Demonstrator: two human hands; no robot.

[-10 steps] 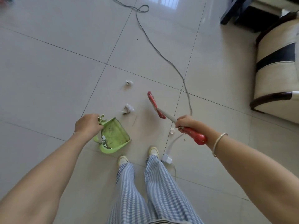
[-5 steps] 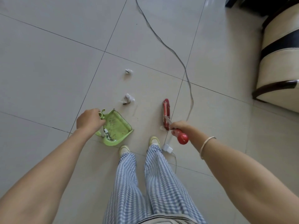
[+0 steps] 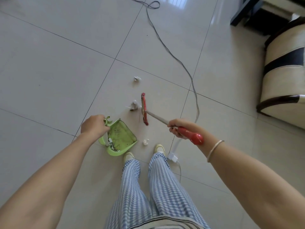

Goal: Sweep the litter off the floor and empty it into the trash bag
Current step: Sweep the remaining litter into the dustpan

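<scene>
My left hand (image 3: 94,125) grips the top of the handle of a green dustpan (image 3: 121,138) that rests on the tiled floor with some debris in it. My right hand (image 3: 177,128) holds the red-handled broom (image 3: 193,137). The broom's red head (image 3: 144,108) touches the floor just right of a crumpled white paper (image 3: 134,105). A second paper ball (image 3: 137,78) lies farther away. A third small scrap (image 3: 145,142) sits between the dustpan and my right shoe.
A grey cable (image 3: 173,53) snakes across the tiles to a white charger plug (image 3: 172,157) by my right foot. A cream and dark armchair (image 3: 283,80) stands at the right, with dark furniture (image 3: 247,12) behind it. My legs in blue checked trousers (image 3: 148,187) stand below.
The broom head swung left and forward from near my right foot to beside the nearer paper ball. A small scrap now shows by the dustpan. The dustpan barely moved.
</scene>
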